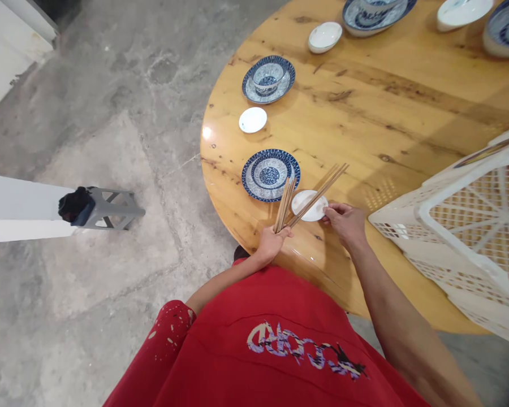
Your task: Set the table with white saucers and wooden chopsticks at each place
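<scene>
My left hand (272, 244) is closed round a bundle of wooden chopsticks (285, 204) near the table's front edge. The sticks fan out in two groups, and one group crosses over a small white dish (302, 199). At that dish's right rim, the thumb and fingers of my right hand (346, 221) pinch the edge. Just left of the dish lies a blue-and-white plate (249, 182) with a matching bowl (270, 171) on it; the chopstick tips overlap its right side.
Farther back on the round wooden table (365, 118) stand another plate with a bowl (268, 79), a white dish (253, 120) and several more dishes. White plastic crates (432, 232) occupy the right side. A grey stool (114, 209) is on the floor at left.
</scene>
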The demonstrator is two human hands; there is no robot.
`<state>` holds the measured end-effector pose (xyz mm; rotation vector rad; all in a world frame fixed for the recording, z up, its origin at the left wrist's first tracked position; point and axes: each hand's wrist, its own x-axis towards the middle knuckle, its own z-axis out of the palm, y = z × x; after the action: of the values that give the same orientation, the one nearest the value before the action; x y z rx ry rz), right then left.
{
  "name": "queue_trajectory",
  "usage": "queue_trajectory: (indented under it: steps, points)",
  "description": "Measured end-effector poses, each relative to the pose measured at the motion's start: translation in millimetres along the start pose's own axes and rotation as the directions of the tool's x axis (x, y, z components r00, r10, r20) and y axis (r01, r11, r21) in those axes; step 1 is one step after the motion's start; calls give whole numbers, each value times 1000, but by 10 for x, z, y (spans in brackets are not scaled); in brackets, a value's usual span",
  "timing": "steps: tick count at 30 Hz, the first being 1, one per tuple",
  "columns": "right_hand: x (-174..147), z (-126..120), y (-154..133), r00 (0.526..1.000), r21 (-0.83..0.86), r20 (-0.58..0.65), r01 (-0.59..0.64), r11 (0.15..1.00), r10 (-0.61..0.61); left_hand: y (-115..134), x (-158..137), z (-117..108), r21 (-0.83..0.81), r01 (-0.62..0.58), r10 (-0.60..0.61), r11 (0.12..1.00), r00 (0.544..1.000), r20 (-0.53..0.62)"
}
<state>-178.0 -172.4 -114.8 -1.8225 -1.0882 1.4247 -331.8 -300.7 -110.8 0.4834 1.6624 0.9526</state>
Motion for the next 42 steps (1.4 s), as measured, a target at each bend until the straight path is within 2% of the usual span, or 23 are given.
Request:
queue_trajectory:
  steps: [31,42]
  points:
    - [-23,-2,1,1000,-40,24,14,999,-13,-4,-24,-26,12,24,-23,1000,999,-27]
    - [-33,14,-18,1000,-22,0,-18,1000,18,-31,-130,-148,50,-16,17,999,1000,-14]
